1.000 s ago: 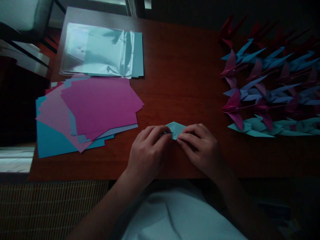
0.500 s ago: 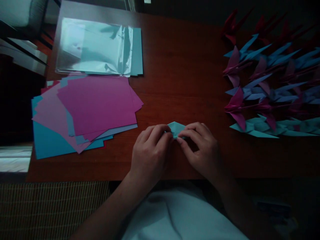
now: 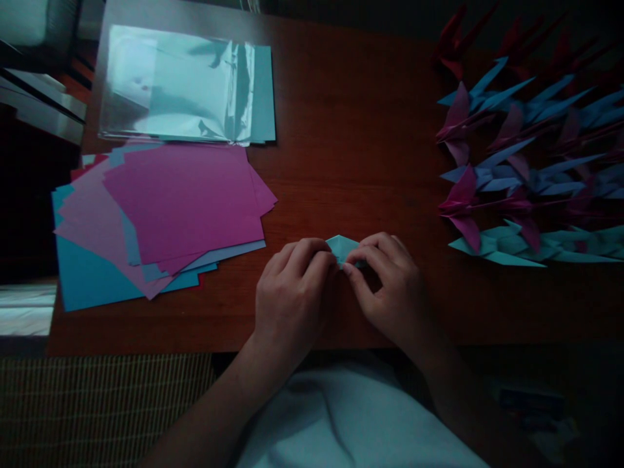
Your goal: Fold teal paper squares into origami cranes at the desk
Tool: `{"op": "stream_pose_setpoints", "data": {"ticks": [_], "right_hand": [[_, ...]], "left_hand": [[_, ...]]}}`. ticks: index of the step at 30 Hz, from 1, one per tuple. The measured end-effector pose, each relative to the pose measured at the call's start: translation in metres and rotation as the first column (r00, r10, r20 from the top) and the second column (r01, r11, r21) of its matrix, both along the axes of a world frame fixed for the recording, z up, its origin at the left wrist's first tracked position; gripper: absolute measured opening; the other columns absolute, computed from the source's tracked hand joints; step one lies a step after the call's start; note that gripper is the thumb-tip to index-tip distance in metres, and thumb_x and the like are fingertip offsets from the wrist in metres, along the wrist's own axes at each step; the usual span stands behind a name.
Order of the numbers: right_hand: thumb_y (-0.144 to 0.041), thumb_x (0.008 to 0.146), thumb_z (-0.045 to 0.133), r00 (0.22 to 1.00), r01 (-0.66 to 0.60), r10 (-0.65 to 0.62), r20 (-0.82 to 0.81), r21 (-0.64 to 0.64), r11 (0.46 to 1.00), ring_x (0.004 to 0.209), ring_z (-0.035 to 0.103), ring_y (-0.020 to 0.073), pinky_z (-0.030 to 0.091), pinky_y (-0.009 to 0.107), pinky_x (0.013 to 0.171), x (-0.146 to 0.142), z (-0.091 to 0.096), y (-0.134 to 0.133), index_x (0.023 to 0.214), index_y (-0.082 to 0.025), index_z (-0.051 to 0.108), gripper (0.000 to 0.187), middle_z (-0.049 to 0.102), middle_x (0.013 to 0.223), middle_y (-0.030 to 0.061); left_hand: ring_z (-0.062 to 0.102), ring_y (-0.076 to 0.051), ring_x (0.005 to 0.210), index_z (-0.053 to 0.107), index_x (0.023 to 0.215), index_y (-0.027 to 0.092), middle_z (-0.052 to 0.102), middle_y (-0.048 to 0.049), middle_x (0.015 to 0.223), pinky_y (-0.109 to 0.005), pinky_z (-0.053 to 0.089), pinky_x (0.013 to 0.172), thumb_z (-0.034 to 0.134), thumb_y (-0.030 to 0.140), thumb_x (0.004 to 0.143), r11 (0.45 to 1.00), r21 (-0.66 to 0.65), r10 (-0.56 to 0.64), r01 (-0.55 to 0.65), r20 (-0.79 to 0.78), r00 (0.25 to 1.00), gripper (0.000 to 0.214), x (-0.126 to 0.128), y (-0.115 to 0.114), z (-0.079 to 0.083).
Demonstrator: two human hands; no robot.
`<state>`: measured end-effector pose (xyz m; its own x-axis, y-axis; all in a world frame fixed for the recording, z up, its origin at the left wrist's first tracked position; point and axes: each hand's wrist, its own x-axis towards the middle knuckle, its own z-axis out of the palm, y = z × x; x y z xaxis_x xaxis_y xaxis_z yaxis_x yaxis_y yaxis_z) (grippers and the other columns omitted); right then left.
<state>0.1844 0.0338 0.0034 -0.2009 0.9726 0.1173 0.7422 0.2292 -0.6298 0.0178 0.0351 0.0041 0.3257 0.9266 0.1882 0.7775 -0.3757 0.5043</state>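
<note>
Close to the table's front edge lies a small piece of folded mint-green origami paper (image 3: 341,247), its pointed top facing away from me. My left hand (image 3: 295,289) pinches its left side, thumb against curled fingers. On the other side my right hand (image 3: 390,279) grips the lower right part between thumb and index finger. Both hands cover much of the paper, so its outer corners and lower folds are hidden.
Loose pink, lilac and blue paper sheets (image 3: 190,201) lie fanned out at left. Behind them is a clear plastic sleeve (image 3: 166,91) with mint sheets. Rows of folded paper cranes (image 3: 502,175) stand at right on the brown wooden table (image 3: 351,156).
The right thumb and index finger have shifted slightly left along the paper's lower edge. The view has tilted a little; the sheets and cranes lie as before.
</note>
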Motion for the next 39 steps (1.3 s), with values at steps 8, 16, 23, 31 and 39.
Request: {"op": "stream_pose_setpoints", "data": {"ticks": [8, 16, 23, 31, 39], "right_hand": [[-0.013, 0.089, 0.059, 1.0, 0.017, -0.017, 0.011, 0.017, 1.0, 0.089, 0.056, 0.0245, 0.048, 0.041, 0.079, -0.0011, -0.0015, -0.0007, 0.086, -0.024, 0.058, 0.012, 0.059, 0.09, 0.0061], [-0.011, 0.089, 0.058, 1.0, 0.025, -0.025, 0.017, 0.013, 1.0, 0.087, 0.055, 0.024, 0.047, 0.041, 0.079, -0.0039, -0.0001, -0.0006, 0.086, -0.023, 0.056, 0.012, 0.058, 0.09, 0.0061], [-0.012, 0.088, 0.059, 0.999, 0.022, -0.022, 0.024, 0.021, 1.0, 0.088, 0.055, 0.024, 0.047, 0.04, 0.079, -0.0034, -0.0011, 0.0, 0.086, -0.023, 0.057, 0.011, 0.058, 0.09, 0.0064], [-0.012, 0.088, 0.06, 0.999, 0.005, -0.005, 0.051, 0.008, 1.0, 0.089, 0.055, 0.0235, 0.047, 0.039, 0.08, -0.0024, -0.001, -0.0006, 0.087, -0.022, 0.057, 0.01, 0.058, 0.091, 0.0062], [-0.012, 0.088, 0.058, 0.999, 0.011, -0.011, 0.047, 0.016, 1.0, 0.09, 0.054, 0.0232, 0.046, 0.038, 0.081, -0.0032, -0.0021, -0.0024, 0.087, -0.02, 0.057, 0.008, 0.057, 0.092, 0.0066]], "left_hand": [[0.062, -0.022, 0.091, 0.065, 0.091, 0.019, 0.071, -0.0069, 0.101, -0.036, 0.049, 0.079, 0.056, 0.02, 0.098, 0.999, 0.038, 0.029, -0.029, -0.017, 0.999, 0.012, 0.0018, -0.0005, -0.0014], [0.062, -0.022, 0.091, 0.066, 0.091, 0.019, 0.071, -0.0068, 0.102, -0.036, 0.048, 0.08, 0.056, 0.021, 0.098, 0.999, 0.038, 0.035, -0.034, -0.031, 0.999, 0.012, 0.0021, -0.0013, -0.0026], [0.062, -0.022, 0.091, 0.066, 0.09, 0.019, 0.071, -0.0073, 0.101, -0.035, 0.048, 0.079, 0.056, 0.021, 0.098, 0.998, 0.053, 0.034, -0.033, -0.024, 0.999, 0.013, 0.0029, -0.0009, -0.0023], [0.063, -0.023, 0.091, 0.066, 0.091, 0.017, 0.071, -0.0077, 0.101, -0.036, 0.049, 0.08, 0.058, 0.02, 0.097, 0.997, 0.074, 0.033, -0.029, -0.049, 0.998, 0.01, 0.0036, -0.0019, -0.0032], [0.063, -0.023, 0.09, 0.066, 0.089, 0.017, 0.071, -0.0069, 0.099, -0.036, 0.049, 0.08, 0.06, 0.02, 0.096, 0.996, 0.081, 0.035, -0.032, -0.043, 0.998, 0.01, 0.0041, -0.0009, -0.0038]]}}
